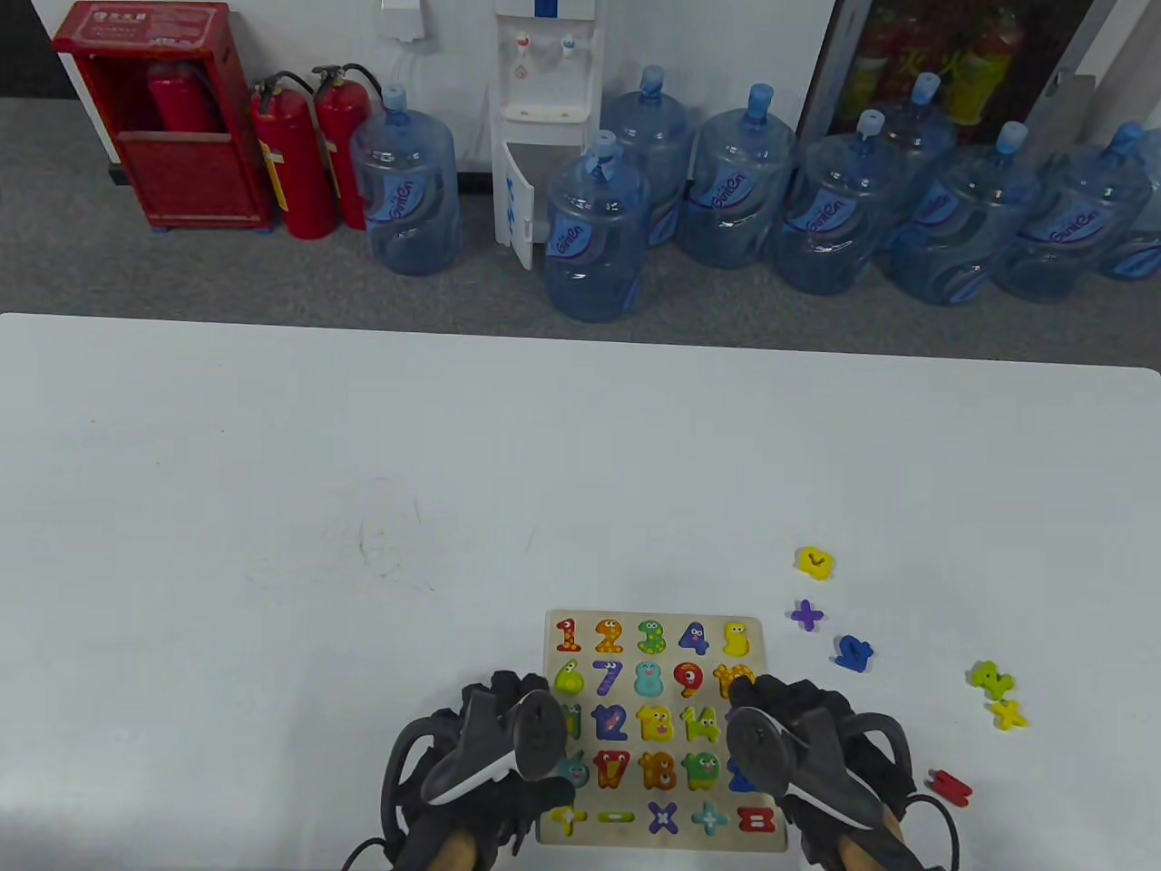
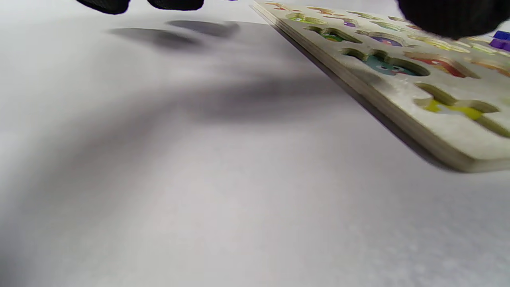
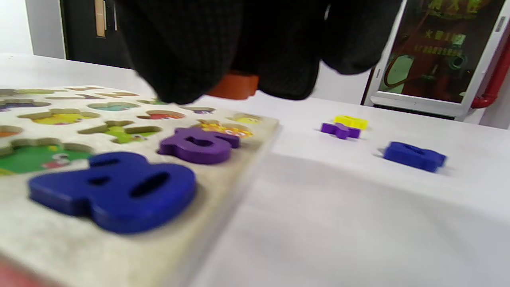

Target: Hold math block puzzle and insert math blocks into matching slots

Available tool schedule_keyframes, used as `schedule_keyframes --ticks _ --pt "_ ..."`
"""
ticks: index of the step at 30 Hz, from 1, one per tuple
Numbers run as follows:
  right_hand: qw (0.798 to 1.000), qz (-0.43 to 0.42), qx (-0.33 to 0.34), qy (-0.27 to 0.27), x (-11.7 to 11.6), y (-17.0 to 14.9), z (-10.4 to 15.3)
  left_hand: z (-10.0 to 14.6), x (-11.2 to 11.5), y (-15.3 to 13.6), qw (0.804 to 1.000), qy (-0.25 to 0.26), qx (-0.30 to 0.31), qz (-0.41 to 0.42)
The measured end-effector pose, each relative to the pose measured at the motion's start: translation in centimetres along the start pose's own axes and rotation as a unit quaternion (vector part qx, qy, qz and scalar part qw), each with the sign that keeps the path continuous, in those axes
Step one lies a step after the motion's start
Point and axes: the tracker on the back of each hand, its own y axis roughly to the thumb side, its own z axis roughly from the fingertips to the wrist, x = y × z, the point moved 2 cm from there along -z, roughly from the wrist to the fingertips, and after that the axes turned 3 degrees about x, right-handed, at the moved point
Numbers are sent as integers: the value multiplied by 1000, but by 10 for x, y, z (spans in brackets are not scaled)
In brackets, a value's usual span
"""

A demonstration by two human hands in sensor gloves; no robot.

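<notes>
From the table view, the math block puzzle board (image 1: 660,729) lies flat on the white desk (image 1: 363,508) near its front edge, most slots showing coloured numbers and signs. The left hand (image 1: 494,753) covers the board's left edge and the right hand (image 1: 798,748) its right edge. Loose blocks lie on the desk to the right: a yellow block (image 1: 814,562), a purple plus (image 1: 806,615), a blue block (image 1: 853,652), a green block (image 1: 990,677), a yellow cross (image 1: 1009,714) and a red block (image 1: 949,787). In the left wrist view, the board's near slots hold no blocks, only printed pictures; that hand's grip cannot be told. In the right wrist view, the right hand pinches an orange block (image 3: 235,85) above the board, where a dark blue block (image 3: 115,189) and a purple block (image 3: 199,144) lie.
</notes>
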Motion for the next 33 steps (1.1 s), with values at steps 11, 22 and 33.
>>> schedule_keyframes --ticks 11,22,33 --pt "997 18 67 20 2 60 -14 0 -1 0 1000 4 0 2" --pt "991 39 119 47 -9 93 -10 0 0 0 1000 1 3 3" --pt "991 38 122 32 -7 94 -7 1 0 1 1000 0 4 5"
